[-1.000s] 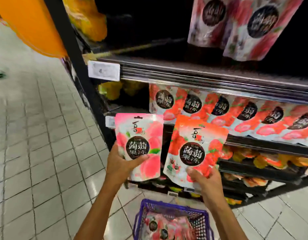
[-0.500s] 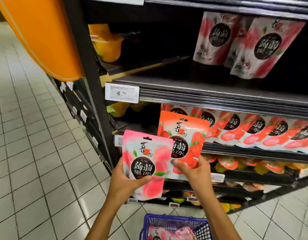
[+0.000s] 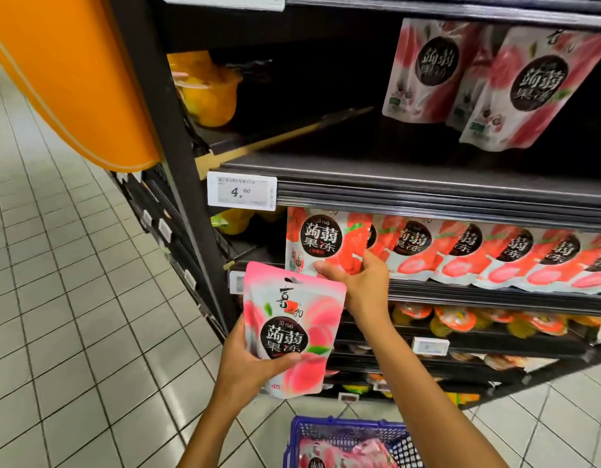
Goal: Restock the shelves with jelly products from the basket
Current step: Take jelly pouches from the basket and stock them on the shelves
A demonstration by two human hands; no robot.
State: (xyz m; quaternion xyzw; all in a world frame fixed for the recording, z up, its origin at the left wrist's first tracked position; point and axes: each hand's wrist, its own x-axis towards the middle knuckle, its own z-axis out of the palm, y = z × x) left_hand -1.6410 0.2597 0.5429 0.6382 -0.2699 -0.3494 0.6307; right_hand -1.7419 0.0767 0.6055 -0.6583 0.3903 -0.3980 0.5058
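Pinching the upright red pouch [image 3: 321, 239] at the row's [image 3: 495, 255] left end is the right hand [image 3: 360, 287]; nearer, the left hand [image 3: 247, 364] grips a pink pouch [image 3: 292, 327].

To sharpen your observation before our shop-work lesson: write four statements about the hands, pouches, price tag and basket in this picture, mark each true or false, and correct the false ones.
1. The left hand holds a pink pouch. True.
2. The right hand is empty. False: it pinches a red pouch.
3. The price tag reads 4.90. True.
4. The basket is empty. False: pouches lie in it.
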